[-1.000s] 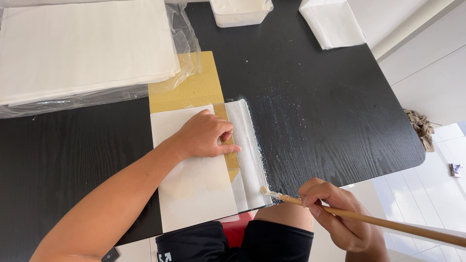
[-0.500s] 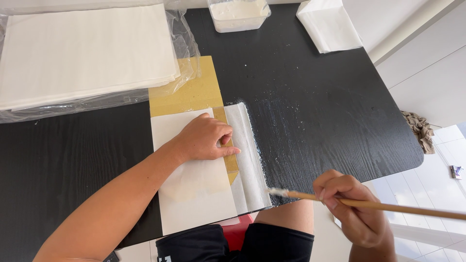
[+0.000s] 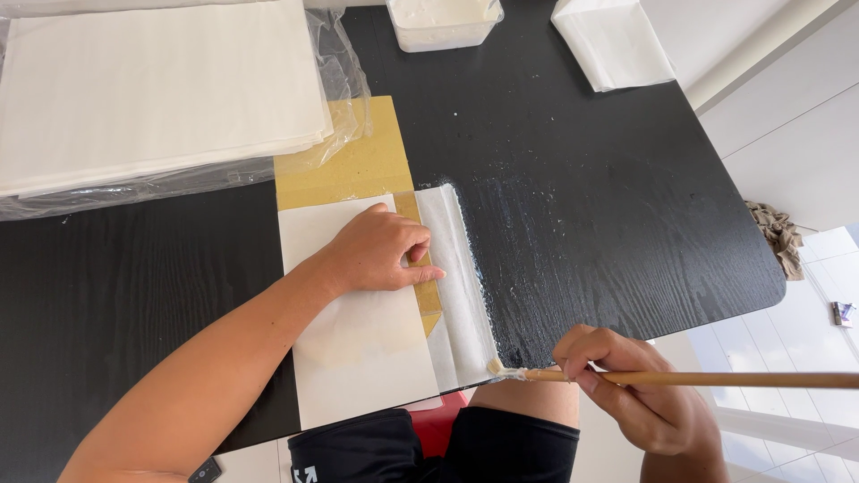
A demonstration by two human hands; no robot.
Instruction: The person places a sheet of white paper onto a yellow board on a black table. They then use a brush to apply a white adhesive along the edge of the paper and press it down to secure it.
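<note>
Gripping a long brush [image 3: 689, 379] by its wooden handle, the right hand [image 3: 640, 394] had drawn back toward the body since a second earlier, leaving the bristles touching the near corner of the wet white strip [image 3: 456, 277]. That put the stroke at the strip's near end, so the strip looked coated along its length. Just left of the brush tip, the left hand [image 3: 380, 252] stayed flat, fingers spread, pressing the white sheet [image 3: 358, 358] over the card [image 3: 344, 161]. Beyond it sat a paper stack [image 3: 152, 89] and tub [image 3: 443, 22].
</note>
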